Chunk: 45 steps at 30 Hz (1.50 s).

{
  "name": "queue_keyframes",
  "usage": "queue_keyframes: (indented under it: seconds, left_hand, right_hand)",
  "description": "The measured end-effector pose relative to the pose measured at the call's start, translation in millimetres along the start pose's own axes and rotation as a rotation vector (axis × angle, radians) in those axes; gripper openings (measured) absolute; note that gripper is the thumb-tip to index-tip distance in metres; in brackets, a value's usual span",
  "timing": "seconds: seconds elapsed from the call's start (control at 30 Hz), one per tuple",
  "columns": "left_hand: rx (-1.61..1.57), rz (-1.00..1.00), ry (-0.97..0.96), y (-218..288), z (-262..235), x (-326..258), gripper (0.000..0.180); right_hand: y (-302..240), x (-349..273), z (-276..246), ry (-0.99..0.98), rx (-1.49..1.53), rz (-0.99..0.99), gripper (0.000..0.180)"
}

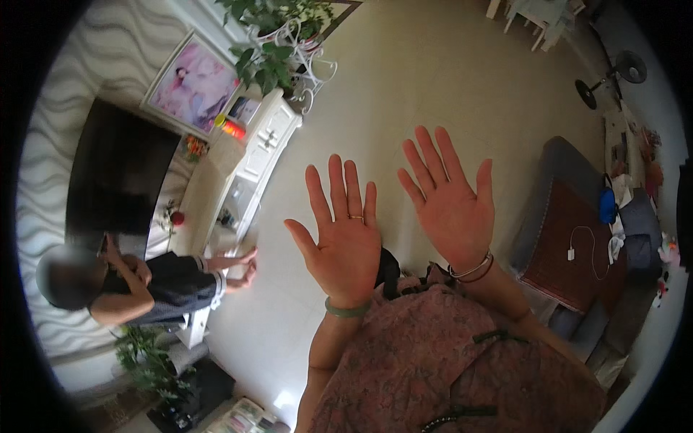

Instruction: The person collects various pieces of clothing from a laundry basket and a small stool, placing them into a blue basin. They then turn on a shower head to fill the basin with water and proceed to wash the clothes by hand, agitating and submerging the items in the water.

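A person [144,278] sitting on the floor far to my left, white planter [292,40] holding leafy plants beyond, my left hand [343,242] spreading open, empty, my right hand [451,202] just beside it, fingers splaying, holding nothing, sofa [570,245] carrying a white cable to my right.

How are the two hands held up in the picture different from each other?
The left hand wears a ring on one finger and a green bangle at the wrist; the right hand shows no ring and has thin bracelets. The right hand is higher in the picture than the left hand. Both are open, palms facing the camera, fingers spread, holding nothing.
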<state>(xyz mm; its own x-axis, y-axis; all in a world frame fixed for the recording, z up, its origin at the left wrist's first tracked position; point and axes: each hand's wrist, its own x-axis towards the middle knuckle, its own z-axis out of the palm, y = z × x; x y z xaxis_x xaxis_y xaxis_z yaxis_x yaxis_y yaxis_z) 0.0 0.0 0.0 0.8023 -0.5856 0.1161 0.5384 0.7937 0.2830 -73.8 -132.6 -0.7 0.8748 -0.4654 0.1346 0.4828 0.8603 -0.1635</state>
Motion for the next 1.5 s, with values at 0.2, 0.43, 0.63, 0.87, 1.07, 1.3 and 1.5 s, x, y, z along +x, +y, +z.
queue_keyframes:
  seconds: [0.2, 0.43, 0.63, 0.87, 1.07, 1.3, 1.5]
  left_hand:
    - [-0.039, -0.043, -0.076, -21, -1, 150, 0.068]
    - [-0.066, -0.215, -0.149, -55, 2, 321, 0.065]
    - [-0.118, -0.394, -0.124, -122, 6, 442, 0.065]
    - [-0.162, -0.423, -0.134, -213, 17, 590, 0.064]
    - [-0.146, -0.330, -0.102, -246, 31, 719, 0.063]
    - [-0.122, -0.139, -0.032, -254, 6, 868, 0.064]
    - [-0.102, -0.048, -0.036, -252, -18, 1028, 0.068]
  right_hand:
    - [-43, 131, -6, -0.005, -0.077, -0.099, 0.074]
    - [-108, 255, -17, 0.060, -0.120, -0.308, 0.073]
    - [-177, 335, -44, 0.136, -0.085, -0.472, 0.073]
    - [-277, 467, -80, 0.106, -0.062, -0.474, 0.072]
    - [-345, 618, -94, 0.063, -0.077, -0.380, 0.071]
    - [-359, 796, -126, 0.064, -0.011, -0.141, 0.071]
    - [-364, 966, -143, 0.026, -0.046, -0.019, 0.072]
